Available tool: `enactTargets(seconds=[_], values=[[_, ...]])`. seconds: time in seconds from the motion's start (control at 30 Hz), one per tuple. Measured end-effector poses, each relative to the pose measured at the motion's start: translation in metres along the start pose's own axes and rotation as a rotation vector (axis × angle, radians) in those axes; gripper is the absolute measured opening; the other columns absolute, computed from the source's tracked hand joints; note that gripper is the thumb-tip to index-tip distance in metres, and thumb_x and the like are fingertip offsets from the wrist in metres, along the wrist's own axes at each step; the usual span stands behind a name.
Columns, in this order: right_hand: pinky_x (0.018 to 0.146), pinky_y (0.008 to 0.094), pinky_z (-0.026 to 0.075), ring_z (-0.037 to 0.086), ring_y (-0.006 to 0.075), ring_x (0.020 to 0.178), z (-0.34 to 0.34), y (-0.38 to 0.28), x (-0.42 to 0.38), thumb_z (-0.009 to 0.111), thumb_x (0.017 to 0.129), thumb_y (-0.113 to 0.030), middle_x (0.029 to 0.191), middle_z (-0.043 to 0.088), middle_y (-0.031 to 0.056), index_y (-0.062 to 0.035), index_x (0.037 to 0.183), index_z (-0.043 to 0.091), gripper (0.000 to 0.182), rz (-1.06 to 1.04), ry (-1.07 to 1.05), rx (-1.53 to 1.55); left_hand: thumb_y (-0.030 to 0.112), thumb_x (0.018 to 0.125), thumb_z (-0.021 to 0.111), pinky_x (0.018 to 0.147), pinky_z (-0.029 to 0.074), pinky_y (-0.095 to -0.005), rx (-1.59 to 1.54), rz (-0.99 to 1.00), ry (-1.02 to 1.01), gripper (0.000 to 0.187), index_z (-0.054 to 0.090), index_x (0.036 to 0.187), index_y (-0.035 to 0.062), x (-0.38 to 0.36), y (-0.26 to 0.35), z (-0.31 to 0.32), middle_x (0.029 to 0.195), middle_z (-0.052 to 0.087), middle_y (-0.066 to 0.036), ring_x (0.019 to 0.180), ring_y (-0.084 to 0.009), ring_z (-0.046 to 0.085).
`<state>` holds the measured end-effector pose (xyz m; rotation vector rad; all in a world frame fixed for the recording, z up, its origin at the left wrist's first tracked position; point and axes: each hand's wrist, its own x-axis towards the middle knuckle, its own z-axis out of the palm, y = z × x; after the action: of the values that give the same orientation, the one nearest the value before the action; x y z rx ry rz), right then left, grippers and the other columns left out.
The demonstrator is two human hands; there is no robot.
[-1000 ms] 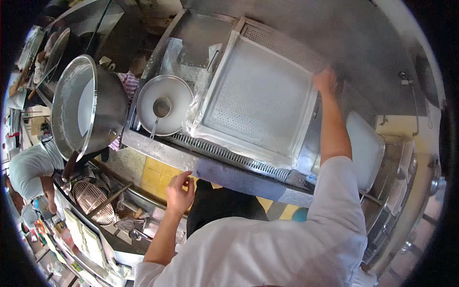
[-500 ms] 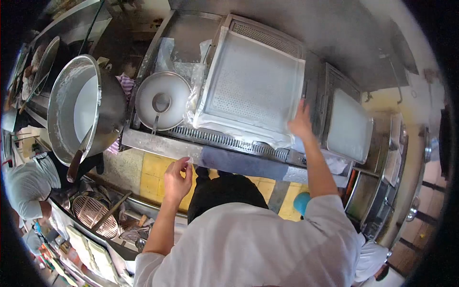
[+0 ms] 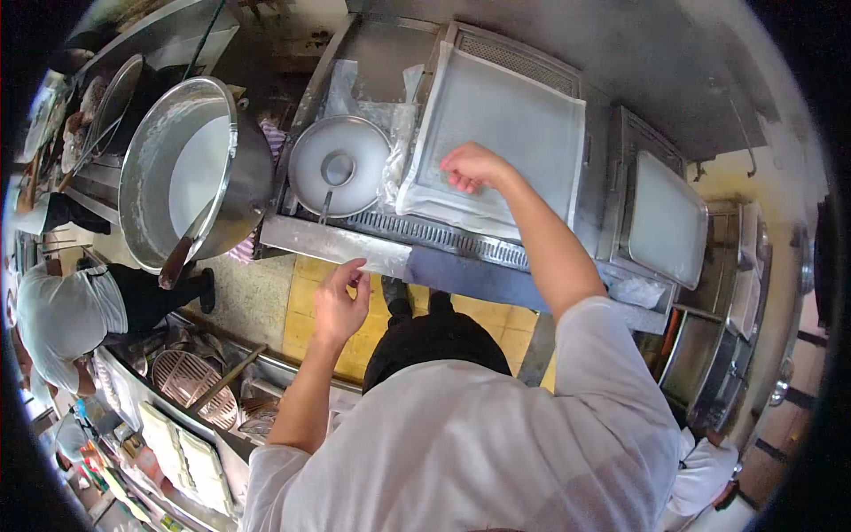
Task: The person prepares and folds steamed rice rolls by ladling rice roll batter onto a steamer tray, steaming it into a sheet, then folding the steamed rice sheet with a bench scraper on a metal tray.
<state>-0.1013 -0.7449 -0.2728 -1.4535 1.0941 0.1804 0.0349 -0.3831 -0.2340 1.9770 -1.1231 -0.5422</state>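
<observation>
My right hand [image 3: 474, 167] is over the left part of a square steaming tray covered with white cloth [image 3: 519, 115]. Its fingers are loosely bent, with nothing visible in them. My left hand [image 3: 341, 304] hovers in front of the counter's metal front edge [image 3: 355, 248], fingers half curled and a gap between thumb and forefinger. Left of the cloth lies crumpled clear plastic [image 3: 398, 155]. Beyond it sits a round pan of white liquid [image 3: 310, 160] with a small ladle [image 3: 338, 168] in it.
A large deep pot [image 3: 253, 191] of white liquid stands at the left, a wooden-handled tool [image 3: 177, 262] across its rim. To the right is another white-covered tray [image 3: 669, 217]. A co-worker [image 3: 71, 310] bends at the far left, near a slotted basket [image 3: 191, 381].
My right hand has moved left from the tray's right edge to over its left part. My left hand's pinch has loosened. The view has shifted, so the counter appears farther right and higher.
</observation>
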Motion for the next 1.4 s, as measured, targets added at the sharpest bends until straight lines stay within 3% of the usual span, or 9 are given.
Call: enactTargets(seconds=[0.07, 0.33, 0.47, 0.67, 0.83, 0.93, 1.1, 1.17, 1.4], values=[[0.046, 0.0322, 0.046, 0.056, 0.0148, 0.058, 0.016, -0.005, 0.016, 0.057, 0.089, -0.013, 0.074, 0.06, 0.0048, -0.0034, 0.112, 0.07, 0.028, 0.092, -0.214, -0.055, 0.007, 0.088, 0.07, 0.065, 0.054, -0.0377, 0.019, 0.002, 0.009, 0.023, 0.069, 0.111, 0.0057, -0.009, -0.004, -0.004, 0.08, 0.07, -0.012, 0.071, -0.0263, 0.068], [0.039, 0.0325, 0.04, 0.052, 0.0129, 0.048, -0.037, 0.048, -0.029, 0.056, 0.09, -0.007, 0.064, 0.058, 0.0044, -0.0029, 0.104, 0.071, 0.022, 0.132, -0.089, -0.273, 0.007, 0.089, 0.069, 0.064, 0.054, -0.0358, -0.003, -0.157, 0.012, 0.021, 0.071, 0.11, 0.0038, -0.037, -0.019, -0.006, 0.08, 0.071, -0.013, 0.071, -0.0247, 0.068], [0.056, 0.0434, 0.053, 0.067, 0.0279, 0.06, -0.113, 0.136, -0.075, 0.057, 0.09, -0.018, 0.079, 0.07, 0.0207, -0.0022, 0.094, 0.073, 0.023, 0.003, -0.094, -1.178, 0.007, 0.089, 0.069, 0.064, 0.054, -0.0358, 0.003, -0.149, -0.011, 0.021, 0.071, 0.109, 0.0039, -0.033, -0.022, 0.006, 0.08, 0.071, -0.013, 0.071, -0.0249, 0.068], [0.095, 0.0523, 0.051, 0.065, 0.045, 0.105, -0.099, 0.127, -0.133, 0.056, 0.086, -0.02, 0.107, 0.069, 0.0276, -0.0026, 0.09, 0.075, 0.026, 0.079, 0.587, -0.77, 0.007, 0.089, 0.07, 0.062, 0.053, -0.0347, 0.001, -0.02, -0.04, 0.021, 0.071, 0.11, 0.0045, -0.008, 0.005, 0.023, 0.08, 0.071, -0.012, 0.07, -0.0234, 0.068], [0.094, 0.0492, 0.054, 0.067, 0.0435, 0.108, -0.094, 0.087, -0.116, 0.058, 0.085, -0.017, 0.113, 0.07, 0.0271, 0.0041, 0.105, 0.072, 0.032, 0.175, 0.493, -0.733, 0.006, 0.093, 0.069, 0.058, 0.047, -0.0262, -0.052, 0.015, -0.042, 0.023, 0.069, 0.116, 0.0034, 0.007, 0.023, 0.032, 0.078, 0.068, -0.007, 0.065, -0.0101, 0.06], [0.095, 0.0472, 0.055, 0.068, 0.0419, 0.11, -0.079, 0.074, -0.119, 0.06, 0.083, -0.015, 0.114, 0.07, 0.026, 0.0036, 0.108, 0.072, 0.033, 0.278, 0.357, -0.755, 0.006, 0.088, 0.071, 0.06, 0.052, -0.0333, -0.06, -0.078, -0.059, 0.023, 0.071, 0.111, 0.0039, 0.005, 0.033, 0.031, 0.079, 0.07, -0.012, 0.068, -0.0208, 0.067], [0.093, 0.0446, 0.056, 0.069, 0.0392, 0.109, -0.068, 0.075, -0.11, 0.064, 0.079, -0.012, 0.114, 0.071, 0.0248, 0.0019, 0.108, 0.073, 0.033, 0.292, 0.301, -0.783, 0.005, 0.089, 0.07, 0.063, 0.053, -0.0329, 0.002, -0.032, -0.078, 0.023, 0.071, 0.112, 0.0034, -0.012, 0.022, 0.037, 0.079, 0.07, -0.013, 0.068, -0.0211, 0.068], [0.072, 0.0448, 0.06, 0.075, 0.0343, 0.072, -0.068, 0.098, -0.099, 0.063, 0.078, -0.008, 0.076, 0.073, 0.0221, 0.0044, 0.085, 0.074, 0.019, 0.15, 0.439, -0.803, 0.005, 0.089, 0.069, 0.064, 0.053, -0.0327, -0.004, -0.04, -0.103, 0.023, 0.071, 0.112, 0.0032, -0.016, 0.025, 0.039, 0.079, 0.07, -0.013, 0.069, -0.0214, 0.068], [0.09, 0.0498, 0.056, 0.068, 0.0436, 0.104, -0.102, 0.142, -0.16, 0.06, 0.081, -0.01, 0.104, 0.071, 0.0285, 0.0045, 0.095, 0.073, 0.024, 0.166, 0.638, -0.728, 0.005, 0.089, 0.069, 0.063, 0.054, -0.0329, -0.005, -0.073, -0.122, 0.023, 0.07, 0.113, 0.0028, -0.012, 0.032, 0.044, 0.079, 0.071, -0.013, 0.067, -0.0201, 0.067]])
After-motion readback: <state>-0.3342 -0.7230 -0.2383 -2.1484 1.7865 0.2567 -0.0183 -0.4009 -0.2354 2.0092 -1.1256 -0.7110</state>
